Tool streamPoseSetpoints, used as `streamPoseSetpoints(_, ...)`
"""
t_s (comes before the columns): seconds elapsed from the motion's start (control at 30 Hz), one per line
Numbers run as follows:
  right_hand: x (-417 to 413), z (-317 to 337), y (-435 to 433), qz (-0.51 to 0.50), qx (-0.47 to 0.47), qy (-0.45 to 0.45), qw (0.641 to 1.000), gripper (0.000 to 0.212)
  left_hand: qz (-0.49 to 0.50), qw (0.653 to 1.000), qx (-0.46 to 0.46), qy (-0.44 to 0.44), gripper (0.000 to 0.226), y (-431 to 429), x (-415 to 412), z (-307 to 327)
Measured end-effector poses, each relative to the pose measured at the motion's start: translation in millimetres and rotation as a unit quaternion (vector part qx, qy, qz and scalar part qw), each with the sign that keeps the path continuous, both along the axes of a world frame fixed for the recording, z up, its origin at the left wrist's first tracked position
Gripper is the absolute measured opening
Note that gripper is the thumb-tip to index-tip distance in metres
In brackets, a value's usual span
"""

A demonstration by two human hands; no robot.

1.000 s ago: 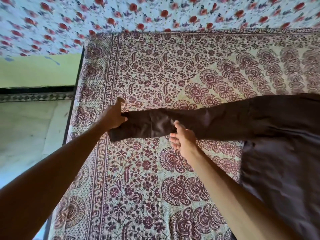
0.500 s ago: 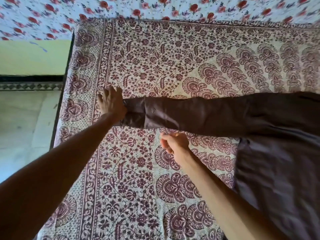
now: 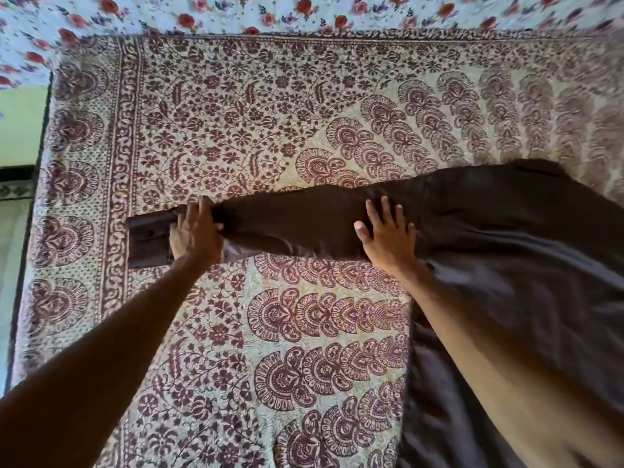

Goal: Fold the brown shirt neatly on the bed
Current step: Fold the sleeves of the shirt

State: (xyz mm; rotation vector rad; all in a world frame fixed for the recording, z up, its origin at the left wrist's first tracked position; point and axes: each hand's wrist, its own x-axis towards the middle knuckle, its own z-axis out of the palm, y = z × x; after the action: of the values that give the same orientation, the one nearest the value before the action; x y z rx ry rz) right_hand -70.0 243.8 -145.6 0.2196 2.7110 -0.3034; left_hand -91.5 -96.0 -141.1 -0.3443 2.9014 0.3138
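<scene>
The brown shirt [image 3: 506, 258] lies on the bed [image 3: 236, 130], its body at the right and one long sleeve [image 3: 297, 221] stretched out flat to the left. The sleeve's cuff [image 3: 148, 241] ends near the bedspread's left border. My left hand [image 3: 196, 231] rests flat on the sleeve just right of the cuff, fingers straight. Farther right, my right hand [image 3: 388, 231] presses flat on the sleeve near the shoulder, fingers spread. Part of the shirt's body is hidden under my right forearm.
A maroon-and-cream patterned bedspread covers the bed. A white sheet with red flowers [image 3: 304, 11] runs along the far side. The bed's left edge [image 3: 37, 197] drops to a pale floor [image 3: 13, 238] beside a green wall [image 3: 20, 126].
My left hand has moved from the cuff's end onto the sleeve. My right hand rose from below the sleeve and now lies flat on it, farther right. The cuff lies flat.
</scene>
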Motion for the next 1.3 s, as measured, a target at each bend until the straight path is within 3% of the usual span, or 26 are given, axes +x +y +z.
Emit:
streamPoseSetpoints(0.13, -0.1, 0.9, 4.2, 0.021, 0.01, 0.035, 0.999, 0.061, 0.062, 0.998, -0.022, -0.003, 0.03, 10.8, -8.6, 3.8)
streamPoseSetpoints(0.23, -6.1, 5.8, 13.7, -0.01, -0.035, 0.139, 0.99, 0.05, 0.172, 0.984, -0.037, 0.011, 0.052, 35.3, -12.9, 10.1)
streamPoseSetpoints(0.3, -12.5, 6.0, 27.9, -0.033, -0.033, 0.208, 0.977, 0.042, 0.18, 0.982, -0.032, 0.05, 0.058, 65.2, -12.7, 17.5)
streamPoseSetpoints(0.37, -19.4, 1.7, 49.0, -0.052, 0.005, 0.222, 0.974, 0.044, 0.111, 0.99, 0.007, 0.084, 0.049, 107.7, -12.0, 22.1)
streamPoseSetpoints(0.47, -27.6, -14.4, 81.7, -0.038, 0.035, 0.145, 0.988, 0.053, -0.108, 0.982, 0.118, 0.105, 0.039, 179.6, -7.1, 18.6)
streamPoseSetpoints(0.53, -30.3, -26.5, 96.4, -0.011, 0.034, 0.104, 0.994, 0.057, -0.236, 0.957, 0.147, 0.082, 0.046, 223.2, -3.9, 6.0)
streamPoseSetpoints(0.6, -27.7, -34.1, 101.3, 0.006, 0.039, 0.109, 0.993, 0.063, -0.285, 0.948, 0.129, 0.052, 0.054, 256.6, 1.2, -10.9)
streamPoseSetpoints(0.77, -23.0, -45.2, 107.8, 0.003, 0.066, 0.178, 0.982, 0.06, -0.234, 0.968, 0.042, 0.075, 0.06, 260.3, 6.5, -43.0)
streamPoseSetpoints(0.9, -26.6, -48.6, 113.5, -0.005, 0.086, 0.18, 0.98, 0.063, -0.025, 0.996, -0.002, 0.089, 0.065, 191.4, -1.3, -48.0)
streamPoseSetpoints(1.0, -28.9, -40.5, 101.2, -0.031, 0.113, 0.15, 0.982, 0.062, 0.15, 0.985, 0.015, 0.084, 0.066, 151.9, -7.2, -47.5)
streamPoseSetpoints(1.03, -30.6, -34.1, 88.8, -0.044, 0.119, 0.151, 0.98, 0.061, 0.167, 0.982, 0.017, 0.089, 0.064, 151.5, -7.5, -44.6)
streamPoseSetpoints(1.07, -32.5, -27.0, 70.8, -0.051, 0.112, 0.16, 0.979, 0.061, 0.138, 0.986, 0.019, 0.095, 0.061, 156.3, -6.0, -41.2)
streamPoseSetpoints(1.17, -27.7, -19.0, -1.3, -0.022, 0.005, 0.184, 0.983, 0.06, -0.083, 0.992, 0.013, 0.092, 0.056, 181.2, 15.2, -38.2)
streamPoseSetpoints(1.2, -21.3, -23.7, -23.4, -0.012, -0.023, 0.176, 0.984, 0.06, -0.108, 0.99, 0.005, 0.089, 0.056, 179.1, 23.8, -40.8)
streamPoseSetpoints(1.3, -8.0, -43.7, -47.5, -0.011, -0.004, 0.173, 0.985, 0.068, 0.0, 0.994, -0.029, 0.106, 0.058, 126.1, 33.5, -49.7)
